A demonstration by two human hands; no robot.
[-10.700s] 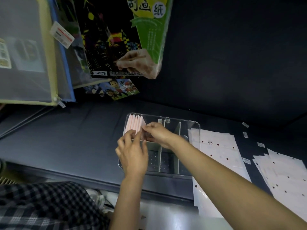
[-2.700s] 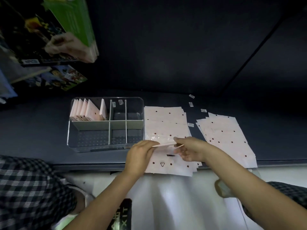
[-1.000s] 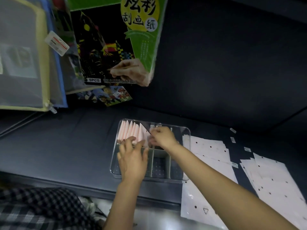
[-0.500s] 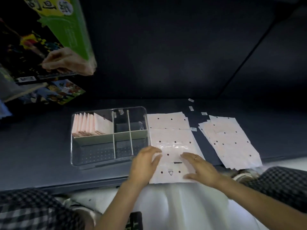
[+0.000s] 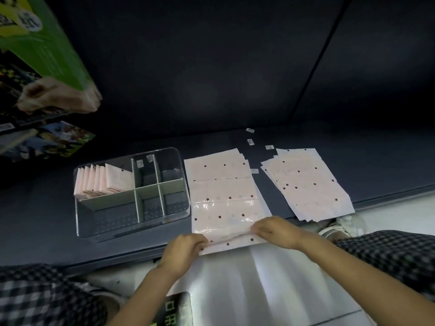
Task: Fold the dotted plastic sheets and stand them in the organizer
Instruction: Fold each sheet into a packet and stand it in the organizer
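Note:
A stack of pale pink dotted plastic sheets (image 5: 222,196) lies flat on the dark shelf, just right of the clear organizer (image 5: 181,208). My left hand (image 5: 182,251) pinches the near left corner of the top sheet. My right hand (image 5: 274,230) pinches its near right edge, and the near edge is lifted and turned over toward the far side. Several folded sheets (image 5: 101,182) stand upright in the organizer's far left compartment. A second pile of dotted sheets (image 5: 308,184) lies further right.
Small white labels (image 5: 250,141) lie scattered behind the stacks. Packaged paper goods (image 5: 42,50) hang at the upper left, with a printed hand on them. The shelf's front edge (image 5: 117,262) runs below the organizer. Checked trouser legs (image 5: 386,252) show at both lower corners.
Both hands lay flat on the near end of the stack half a second ago. Now they pinch the top sheet's near edge and have lifted it into a fold.

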